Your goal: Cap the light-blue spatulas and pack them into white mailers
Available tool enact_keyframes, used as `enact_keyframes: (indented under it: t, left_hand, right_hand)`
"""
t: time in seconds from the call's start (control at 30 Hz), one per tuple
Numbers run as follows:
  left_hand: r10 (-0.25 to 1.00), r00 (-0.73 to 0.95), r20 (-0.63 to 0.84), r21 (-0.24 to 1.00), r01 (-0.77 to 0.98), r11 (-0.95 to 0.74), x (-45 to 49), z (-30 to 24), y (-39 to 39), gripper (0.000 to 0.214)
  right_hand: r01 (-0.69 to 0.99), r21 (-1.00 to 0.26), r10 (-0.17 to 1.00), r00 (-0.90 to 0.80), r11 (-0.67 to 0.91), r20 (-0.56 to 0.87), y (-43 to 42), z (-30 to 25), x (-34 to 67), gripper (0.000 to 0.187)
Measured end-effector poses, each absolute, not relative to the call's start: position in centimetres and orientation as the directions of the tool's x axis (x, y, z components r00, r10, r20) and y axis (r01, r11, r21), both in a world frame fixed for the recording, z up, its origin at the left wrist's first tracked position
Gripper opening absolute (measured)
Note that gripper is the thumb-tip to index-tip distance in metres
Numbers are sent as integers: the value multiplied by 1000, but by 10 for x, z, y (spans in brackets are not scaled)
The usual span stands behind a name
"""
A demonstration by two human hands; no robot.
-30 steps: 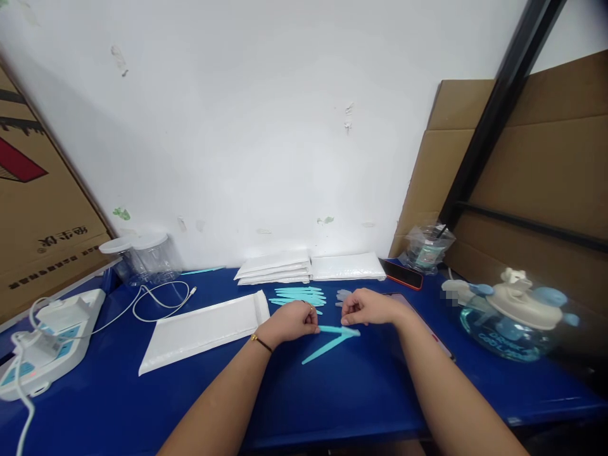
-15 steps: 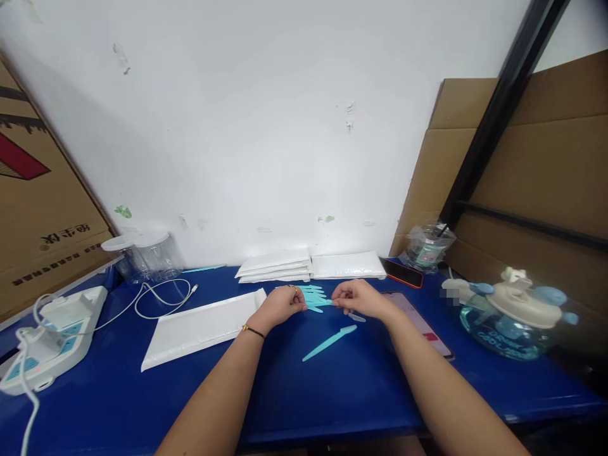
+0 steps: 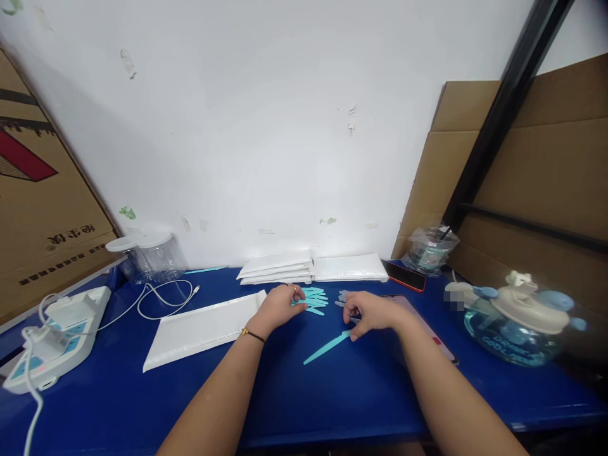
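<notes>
A fanned bunch of teal eyebrow razors [image 3: 315, 299] lies near the middle of the blue table. My left hand [image 3: 284, 305] is closed on the bunch's left ends, thumb and index finger round them. A single teal eyebrow razor [image 3: 327, 348] lies slanted in front. My right hand [image 3: 368, 313] is over its upper right end, thumb and index finger curled and slightly apart, the thumb covering the tip. Pale greyish slim pieces [image 3: 342, 297] lie beyond my right fingers, partly hidden; I cannot make out their kind.
White padded envelopes [image 3: 275, 266] are stacked by the wall, another envelope [image 3: 204, 326] lies left. A power strip [image 3: 80, 335], white cable [image 3: 142, 297] and clear jars [image 3: 159, 256] are further left. Two phones [image 3: 406, 276] and a blue-tinted bottle [image 3: 515, 326] stand or lie right.
My right hand has left the razor bunch and moved nearer to me, to the single razor's end. The pale pieces show more now. My left hand has stayed at the bunch.
</notes>
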State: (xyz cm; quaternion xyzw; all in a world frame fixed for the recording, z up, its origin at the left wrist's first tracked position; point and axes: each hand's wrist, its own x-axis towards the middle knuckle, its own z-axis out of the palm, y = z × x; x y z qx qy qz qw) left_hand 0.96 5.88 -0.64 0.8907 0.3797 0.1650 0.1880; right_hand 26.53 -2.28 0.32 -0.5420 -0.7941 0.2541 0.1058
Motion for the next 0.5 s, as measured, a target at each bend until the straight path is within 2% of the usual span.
enact_keyframes:
  t: [0.07,0.13,0.2,0.27,0.4,0.5]
  left_hand:
    - [676,727,122,494,546,-677,15,-5,49,26]
    - [620,779,97,525,489,-696,21,-5,41,30]
    - [570,819,70,533,453,-715,27,-7,35,31]
    - [537,841,59,489,445,-750,31,-8,32,27]
    - [539,838,84,400,467,-789,29,-8,35,25]
    - [611,791,40,475,523,-708,21,-9,45,26]
  right_hand:
    - [826,-464,896,-423,319,-137,-23,1,258,25]
    - [820,-461,896,-431,340,-105,-22,-2,251,19]
    - [798,-508,909,-411,324,-66,-20,-4,247,16]
    - [766,-584,928,-368,268,-57,-19,-5,246,15]
    - [680,-711,951,-304,180,-51,-18,-5,255,16]
    - [608,-784,981,-196,126,5,-17,-4,269,20]
